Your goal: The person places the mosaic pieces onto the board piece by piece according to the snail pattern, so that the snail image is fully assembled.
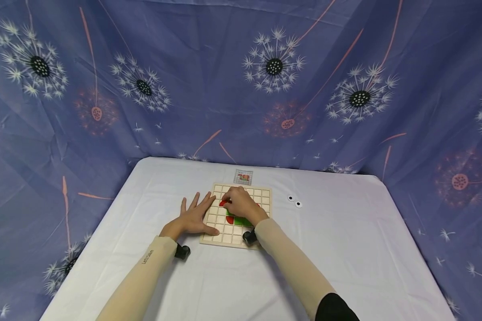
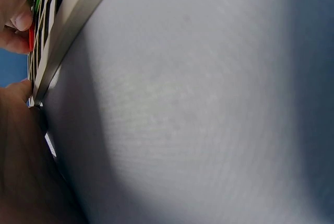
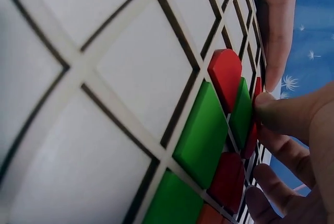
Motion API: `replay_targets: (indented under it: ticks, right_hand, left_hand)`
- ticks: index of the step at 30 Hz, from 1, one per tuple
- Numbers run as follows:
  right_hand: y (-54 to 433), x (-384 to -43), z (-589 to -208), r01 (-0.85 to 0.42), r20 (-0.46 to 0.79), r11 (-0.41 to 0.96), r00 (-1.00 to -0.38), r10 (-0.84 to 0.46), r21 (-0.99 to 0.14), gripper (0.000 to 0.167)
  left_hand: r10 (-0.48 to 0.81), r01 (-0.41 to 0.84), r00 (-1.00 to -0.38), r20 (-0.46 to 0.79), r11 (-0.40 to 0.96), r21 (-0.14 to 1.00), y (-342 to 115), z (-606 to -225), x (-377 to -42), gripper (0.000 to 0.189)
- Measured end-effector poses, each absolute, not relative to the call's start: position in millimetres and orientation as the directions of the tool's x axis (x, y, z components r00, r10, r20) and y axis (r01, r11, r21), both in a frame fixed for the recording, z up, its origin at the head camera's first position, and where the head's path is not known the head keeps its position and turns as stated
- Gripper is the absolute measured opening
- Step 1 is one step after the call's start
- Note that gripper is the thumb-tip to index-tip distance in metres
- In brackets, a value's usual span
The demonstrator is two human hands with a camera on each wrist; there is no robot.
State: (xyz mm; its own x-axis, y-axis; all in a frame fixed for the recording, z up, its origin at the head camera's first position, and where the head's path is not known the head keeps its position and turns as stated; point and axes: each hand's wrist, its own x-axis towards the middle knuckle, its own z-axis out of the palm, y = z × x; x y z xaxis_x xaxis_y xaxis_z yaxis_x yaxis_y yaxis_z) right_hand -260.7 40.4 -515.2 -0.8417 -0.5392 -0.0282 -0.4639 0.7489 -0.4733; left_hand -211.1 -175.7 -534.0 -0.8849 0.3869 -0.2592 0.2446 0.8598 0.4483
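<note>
A wooden grid board [image 1: 225, 238] lies on the white table, with flat coloured tiles set in its cells. My left hand [image 1: 193, 219] rests with spread fingers along the board's left edge. Over the middle of the board, my right hand [image 1: 244, 206] pinches a red tile [image 1: 222, 203] between thumb and fingers. The right wrist view shows this red tile [image 3: 253, 130] at the thumb tip, close to the grid. Near it sit a rounded red tile [image 3: 225, 78], green tiles [image 3: 202, 132] and a darker red tile [image 3: 227, 181]. The right hand and forearm hide part of the board in the head view.
A small picture card [image 1: 243, 177] with a grid pattern lies just behind the board. Two white discs with black dots [image 1: 298, 204] lie to its right. The white table [image 1: 345, 249] extends on both sides, with a dandelion-print curtain [image 1: 209, 89] behind.
</note>
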Motion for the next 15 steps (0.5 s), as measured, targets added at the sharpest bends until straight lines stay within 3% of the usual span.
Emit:
replay_targets:
  ticks: [15]
  right_hand:
    - [43.7, -263.3, -522.2, -0.468, 0.007, 0.711, -0.838, -0.546, -0.526, 0.020]
  left_hand:
    - [0.383, 0.242, -0.887, -0.258, 0.861, 0.446, -175.9, -531.6, -209.3, 0.128]
